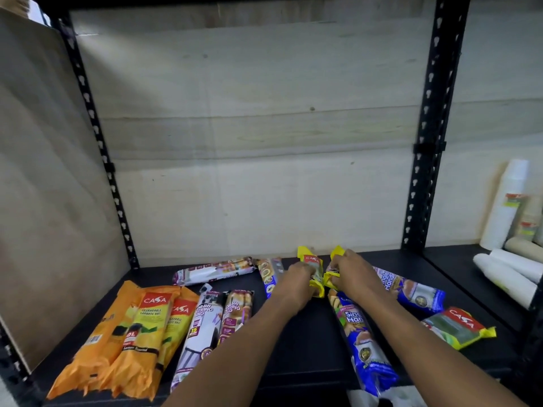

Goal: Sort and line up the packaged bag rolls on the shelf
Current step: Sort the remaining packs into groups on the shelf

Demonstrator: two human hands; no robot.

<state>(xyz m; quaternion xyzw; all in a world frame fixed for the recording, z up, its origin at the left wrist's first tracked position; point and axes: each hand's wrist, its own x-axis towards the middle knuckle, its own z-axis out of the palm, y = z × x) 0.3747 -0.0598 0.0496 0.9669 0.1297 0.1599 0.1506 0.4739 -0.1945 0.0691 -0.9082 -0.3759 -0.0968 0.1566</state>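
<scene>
A person's left hand (299, 276) and right hand (348, 271) reach to the back of a black metal shelf (308, 327), each closed around a yellow packaged bag roll. The left hand's fingers (305, 270) are curled over a yellow roll with a red label (312, 268); the right hand's fingers (338, 267) are wrapped over a second yellow roll (330, 274) just beside it, the 2 packs nearly touching and standing tilted toward the plywood back wall (249, 142).

At the shelf's front left, 3 orange CASA garbage-bag rolls (138, 339) lie side by side, pointing front to back. Next to them on the right lie 2 drawstring-bag rolls (217, 321) in white and maroon wrappers. A third such roll (214, 271) lies crosswise near the back, and a blue-and-white roll (270, 274) sits just left of the left hand.

Under the right forearm, a blue roll (361, 342) runs toward the front edge. Another blue roll (411, 292) lies angled to the right of the right hand, and a yellow-green CASA pack (458, 327) lies apart near the shelf's right side.

Beyond the right upright (432, 127), white sleeved cup stacks (505, 201) stand and lie on the neighbouring shelf.
</scene>
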